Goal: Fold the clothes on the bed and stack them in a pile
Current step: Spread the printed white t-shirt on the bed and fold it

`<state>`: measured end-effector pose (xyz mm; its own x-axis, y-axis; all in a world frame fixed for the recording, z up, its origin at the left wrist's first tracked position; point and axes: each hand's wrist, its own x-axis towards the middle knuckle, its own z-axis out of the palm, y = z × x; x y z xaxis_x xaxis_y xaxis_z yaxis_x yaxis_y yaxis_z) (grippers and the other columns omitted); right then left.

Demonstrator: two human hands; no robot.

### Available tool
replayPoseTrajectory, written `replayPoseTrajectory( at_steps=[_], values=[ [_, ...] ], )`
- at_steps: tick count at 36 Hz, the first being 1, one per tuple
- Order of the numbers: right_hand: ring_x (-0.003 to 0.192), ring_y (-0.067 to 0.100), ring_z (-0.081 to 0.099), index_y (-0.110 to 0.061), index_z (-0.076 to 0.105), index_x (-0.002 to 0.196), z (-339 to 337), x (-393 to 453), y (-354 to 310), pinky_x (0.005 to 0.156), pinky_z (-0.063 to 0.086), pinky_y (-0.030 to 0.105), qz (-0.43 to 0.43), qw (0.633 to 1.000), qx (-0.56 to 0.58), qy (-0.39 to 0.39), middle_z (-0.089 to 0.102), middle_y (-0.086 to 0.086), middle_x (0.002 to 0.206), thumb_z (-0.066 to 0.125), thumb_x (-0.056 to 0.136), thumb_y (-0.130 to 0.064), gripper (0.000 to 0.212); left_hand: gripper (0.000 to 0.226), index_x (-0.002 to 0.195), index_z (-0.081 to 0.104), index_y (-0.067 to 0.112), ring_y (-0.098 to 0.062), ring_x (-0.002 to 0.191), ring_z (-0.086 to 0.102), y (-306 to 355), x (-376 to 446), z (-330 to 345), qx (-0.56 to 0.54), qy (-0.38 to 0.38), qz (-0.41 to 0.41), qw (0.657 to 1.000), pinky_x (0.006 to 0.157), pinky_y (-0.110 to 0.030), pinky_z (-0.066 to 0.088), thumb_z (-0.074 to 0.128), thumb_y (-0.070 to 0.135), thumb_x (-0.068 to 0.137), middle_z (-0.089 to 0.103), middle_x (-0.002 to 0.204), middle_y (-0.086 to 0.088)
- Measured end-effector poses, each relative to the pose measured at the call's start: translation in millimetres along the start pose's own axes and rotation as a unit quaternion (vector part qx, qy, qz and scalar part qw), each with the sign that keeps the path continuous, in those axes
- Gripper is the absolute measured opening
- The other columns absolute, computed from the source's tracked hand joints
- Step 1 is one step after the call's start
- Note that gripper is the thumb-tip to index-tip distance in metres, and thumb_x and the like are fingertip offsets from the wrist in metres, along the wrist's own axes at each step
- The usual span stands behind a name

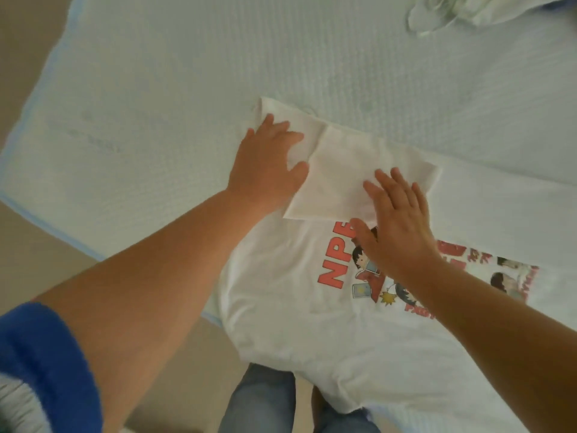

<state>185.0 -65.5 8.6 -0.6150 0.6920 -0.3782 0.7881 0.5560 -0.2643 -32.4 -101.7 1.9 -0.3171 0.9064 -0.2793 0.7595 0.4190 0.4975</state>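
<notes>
Both hands, left hand (268,160) and right hand (396,223), press flat with fingers straight on a folded sleeve (340,170) atop the printed white T-shirt (296,301), likely to crease it.

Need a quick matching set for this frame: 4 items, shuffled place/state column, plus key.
Items
1. left hand
2. right hand
3. white T-shirt
4. crumpled white clothes

Places/states
A. at the far top right of the bed, not folded
B. flat, partly on the folded-in sleeve, partly over the red print
C. spread on the bed near the person, one sleeve folded in
D. flat on the left end of the folded-in sleeve

Pairs: 1-D, 2-B, 3-C, 4-A
</notes>
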Motion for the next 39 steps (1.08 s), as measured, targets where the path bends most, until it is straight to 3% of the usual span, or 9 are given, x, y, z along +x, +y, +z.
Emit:
replayPoseTrajectory(
  at_steps=[4,10,17,21,23,27,30,34,39],
  values=[
    [0.136,0.026,0.027,-0.016,0.050,0.130,7,-65,-10,0.113,0.013,0.044,0.075,0.995,0.070,-0.004,0.040,0.006,0.143,0.055,0.089,-0.031,0.044,0.032,0.115,0.065,0.013,-0.025,0.122,0.046,7,-76,1,-0.070,0.010,-0.041,0.997,0.100,-0.022,0.024,0.063,0.021,0.084,0.057,0.125,-0.008],
    [0.124,0.030,0.037,-0.011,0.052,0.126,16,-161,-11,0.104,0.030,0.041,0.203,0.968,0.127,-0.077,0.046,0.011,0.133,0.062,0.086,-0.024,0.043,0.019,0.101,0.063,0.015,-0.024,0.098,0.053,-4,-180,16,-0.072,-0.049,-0.214,0.973,0.078,-0.028,0.037,0.059,0.025,0.085,0.052,0.097,-0.002],
    [0.097,0.020,0.051,-0.016,0.053,0.122,51,-231,-16,0.080,0.038,0.029,0.365,0.884,0.246,-0.159,0.055,0.004,0.116,0.058,0.089,-0.030,0.037,0.055,0.118,0.053,0.005,-0.027,0.104,0.056,-36,-249,45,-0.185,-0.010,-0.478,0.858,0.077,-0.028,0.040,0.070,0.037,0.078,0.057,0.117,-0.012],
    [0.090,0.033,0.057,-0.003,0.059,0.114,77,-243,-17,0.076,0.046,0.039,0.427,0.823,0.335,-0.168,0.061,0.018,0.098,0.058,0.087,-0.034,0.041,0.026,0.090,0.064,0.011,-0.018,0.075,0.056,-34,-259,63,-0.318,-0.018,-0.479,0.818,0.065,-0.025,0.041,0.066,0.037,0.083,0.062,0.088,-0.004],
    [0.085,0.034,0.058,0.000,0.063,0.102,86,-250,-20,0.078,0.048,0.045,0.454,0.784,0.392,-0.160,0.060,0.023,0.091,0.062,0.085,-0.035,0.038,0.027,0.100,0.063,0.015,-0.013,0.075,0.056,-28,-266,72,-0.354,-0.026,-0.488,0.798,0.062,-0.023,0.040,0.063,0.037,0.085,0.061,0.088,0.001],
    [0.088,0.021,0.055,-0.014,0.065,0.101,108,-257,-23,0.083,0.048,0.037,0.522,0.649,0.529,-0.161,0.060,0.001,0.092,0.070,0.081,-0.036,0.030,0.021,0.089,0.058,0.019,-0.020,0.091,0.062,-27,-277,85,-0.410,0.002,-0.519,0.750,0.082,-0.031,0.050,0.066,0.038,0.083,0.064,0.092,0.001],
    [0.090,0.015,0.057,-0.016,0.062,0.088,120,-261,-28,0.076,0.044,0.030,0.531,0.599,0.580,-0.148,0.063,-0.001,0.094,0.073,0.079,-0.033,0.022,0.019,0.090,0.061,0.016,-0.016,0.081,0.065,-28,-285,88,-0.459,0.027,-0.525,0.717,0.069,-0.028,0.055,0.069,0.032,0.083,0.066,0.088,0.000],
    [0.085,0.011,0.057,-0.015,0.060,0.089,131,-264,-39,0.076,0.042,0.028,0.511,0.580,0.623,-0.122,0.062,-0.002,0.090,0.072,0.080,-0.026,0.019,0.016,0.083,0.061,0.019,-0.016,0.076,0.065,-31,-296,90,-0.467,0.026,-0.528,0.709,0.053,-0.023,0.052,0.069,0.033,0.083,0.067,0.085,0.000],
    [0.078,0.013,0.051,-0.014,0.058,0.081,142,-267,-44,0.071,0.042,0.027,0.496,0.622,0.599,-0.090,0.057,-0.002,0.082,0.072,0.079,-0.026,0.019,0.024,0.094,0.063,0.017,-0.016,0.089,0.065,-38,-313,102,-0.455,-0.097,-0.489,0.738,0.075,-0.027,0.052,0.069,0.036,0.081,0.069,0.093,0.001]
  ],
)
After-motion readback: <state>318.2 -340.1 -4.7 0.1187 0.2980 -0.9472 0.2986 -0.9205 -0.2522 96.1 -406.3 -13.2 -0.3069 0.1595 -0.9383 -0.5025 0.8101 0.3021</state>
